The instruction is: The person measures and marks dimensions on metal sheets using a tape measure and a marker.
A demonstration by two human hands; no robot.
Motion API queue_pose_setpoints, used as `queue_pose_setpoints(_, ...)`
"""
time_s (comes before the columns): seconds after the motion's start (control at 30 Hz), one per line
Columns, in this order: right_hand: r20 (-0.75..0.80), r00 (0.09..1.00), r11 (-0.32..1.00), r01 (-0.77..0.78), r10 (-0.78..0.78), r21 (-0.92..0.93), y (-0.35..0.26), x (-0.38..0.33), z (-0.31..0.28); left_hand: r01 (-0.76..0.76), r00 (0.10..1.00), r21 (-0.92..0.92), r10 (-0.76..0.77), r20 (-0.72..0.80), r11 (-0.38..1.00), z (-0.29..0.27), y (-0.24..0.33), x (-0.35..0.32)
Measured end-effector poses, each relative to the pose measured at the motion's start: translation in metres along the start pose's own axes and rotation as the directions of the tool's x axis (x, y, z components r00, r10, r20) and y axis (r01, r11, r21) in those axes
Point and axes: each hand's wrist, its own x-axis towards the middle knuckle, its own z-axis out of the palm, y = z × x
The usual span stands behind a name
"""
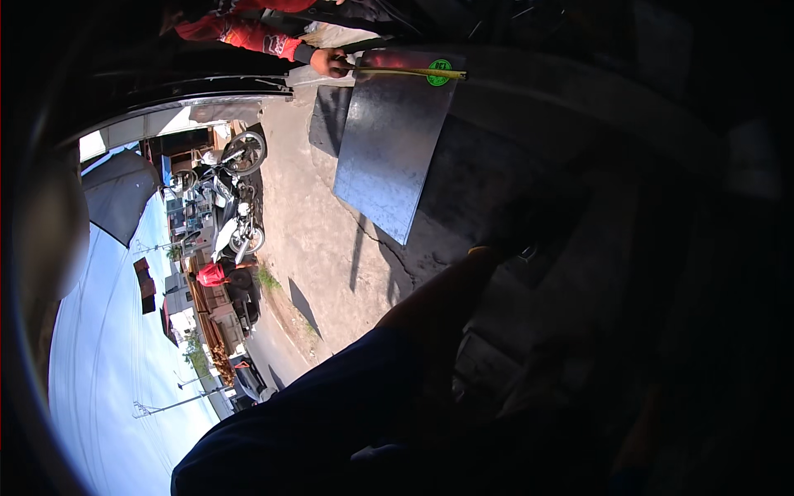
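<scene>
**Yellow Tape Spans Metal Sheet at the Edge of the Shade**

A co-worker's hand [331, 63] in a red sleeve [260, 40] grips one end of a yellow tape measure [397, 71], drawn across a smooth metal sheet [389, 145] and over its round green sticker [439, 64]. The sheet lies in the upper middle of my view, over sunlit concrete [289, 190]. What appears to be my left arm [442, 289] reaches into shadow, apart from the sheet's lower corner; my left hand [521, 242] is too dark for me to tell whether it is open or closed. My right hand does not show.

Good measuring here, I judge, means a taut, flat tape, parallel to the sheet's top edge, its tip flush with the side. A slant would read long, and glare could hide the marks, so I should read from straight above.
</scene>
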Motion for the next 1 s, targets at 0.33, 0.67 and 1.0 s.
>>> queue_pose_setpoints(0.33, -0.199, 0.973, 0.985, 0.141, -0.12, 0.095, -0.038, -0.053, 0.027, 0.006, 0.999, 0.152, -0.001, -0.034, 0.988, 0.005, -0.006, 0.003)
queue_pose_setpoints(0.67, -0.285, 0.958, 0.998, 0.024, -0.038, -0.054, -0.026, -0.302, 0.079, 0.019, 0.999, 0.1, -0.024, 0.049, 0.995, 0.017, -0.028, 0.018)
queue_pose_setpoints(1.0, -0.322, 0.946, 0.925, -0.144, 0.024, -0.353, -0.102, -0.476, 0.215, 0.045, 0.832, 0.154, -0.122, 0.54, 0.987, -0.041, -0.104, -0.185)
